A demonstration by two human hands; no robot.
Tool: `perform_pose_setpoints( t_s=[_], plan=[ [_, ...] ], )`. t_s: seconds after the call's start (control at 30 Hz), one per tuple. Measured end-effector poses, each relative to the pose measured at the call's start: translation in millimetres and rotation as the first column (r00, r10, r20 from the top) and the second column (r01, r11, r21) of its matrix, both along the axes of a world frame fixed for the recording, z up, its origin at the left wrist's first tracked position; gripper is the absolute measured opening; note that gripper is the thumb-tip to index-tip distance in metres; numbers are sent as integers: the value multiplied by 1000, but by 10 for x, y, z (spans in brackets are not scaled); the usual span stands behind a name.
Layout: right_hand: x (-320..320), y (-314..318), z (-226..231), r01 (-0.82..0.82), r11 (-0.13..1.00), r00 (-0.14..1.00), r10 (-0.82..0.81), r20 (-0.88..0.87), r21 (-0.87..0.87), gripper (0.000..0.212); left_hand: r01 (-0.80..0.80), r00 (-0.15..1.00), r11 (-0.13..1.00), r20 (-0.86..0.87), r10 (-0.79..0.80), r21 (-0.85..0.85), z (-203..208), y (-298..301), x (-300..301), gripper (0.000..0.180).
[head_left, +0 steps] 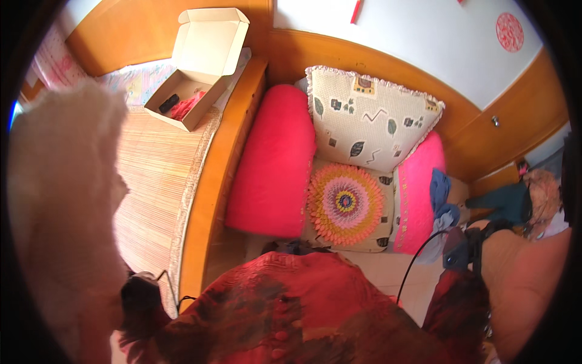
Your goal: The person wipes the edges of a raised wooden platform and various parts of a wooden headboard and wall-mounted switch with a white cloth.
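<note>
A pale pinkish, fuzzy-edged mass (66, 218) fills the left side, very close and blurred. Whether it is soft cloth or partly my own hand, I cannot tell. Below it is my left sleeve (145, 324), dark red, with a dark device at the wrist; the fingers of that hand do not show clearly. At the right edge, my right hand (527, 282) is raised close, a dark strap (476, 246) round its wrist. Its fingers are cut off or hidden, so any hold is not visible. My red and black patterned top (291, 297) shows between the arms.
Ahead stands a seat with pink rolled cushions (270, 164), a patterned cushion (370, 121) and a round petalled mat (345, 203). An open cardboard box (200, 115) with red and black items lies on the bed mat (157, 158). Clothes (503, 203) are heaped at right.
</note>
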State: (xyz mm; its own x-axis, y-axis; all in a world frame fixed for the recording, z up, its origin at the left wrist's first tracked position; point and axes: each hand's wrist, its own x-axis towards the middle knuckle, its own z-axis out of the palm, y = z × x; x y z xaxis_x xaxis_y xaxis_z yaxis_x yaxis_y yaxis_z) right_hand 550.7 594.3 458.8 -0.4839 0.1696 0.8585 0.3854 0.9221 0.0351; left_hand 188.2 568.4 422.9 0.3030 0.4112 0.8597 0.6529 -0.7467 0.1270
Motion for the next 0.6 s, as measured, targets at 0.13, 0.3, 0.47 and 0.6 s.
perform_pose_setpoints(
  t_s=[0.13, 0.3, 0.47, 0.6],
  plan=[
    [125, 84, -139, 17, 1000, 999, -17, -44, 8, 27, -28, 998, 1000, -48, 28, -11, 56, -34, 71, 25],
    [129, 164, -280, 57, 998, 997, -56, -47, 13, 27, -36, 998, 999, -43, 35, -8, 38, -11, 91, 25],
    [39, 399, -336, 60, 998, 998, -60, -34, -15, 27, -5, 999, 1000, -51, 4, -13, 88, 205, 108, 25],
    [17, 545, -245, 42, 999, 998, -43, -44, -32, 27, -11, 998, 1000, -66, 10, -21, 279, 237, 153, 26]
  ],
)
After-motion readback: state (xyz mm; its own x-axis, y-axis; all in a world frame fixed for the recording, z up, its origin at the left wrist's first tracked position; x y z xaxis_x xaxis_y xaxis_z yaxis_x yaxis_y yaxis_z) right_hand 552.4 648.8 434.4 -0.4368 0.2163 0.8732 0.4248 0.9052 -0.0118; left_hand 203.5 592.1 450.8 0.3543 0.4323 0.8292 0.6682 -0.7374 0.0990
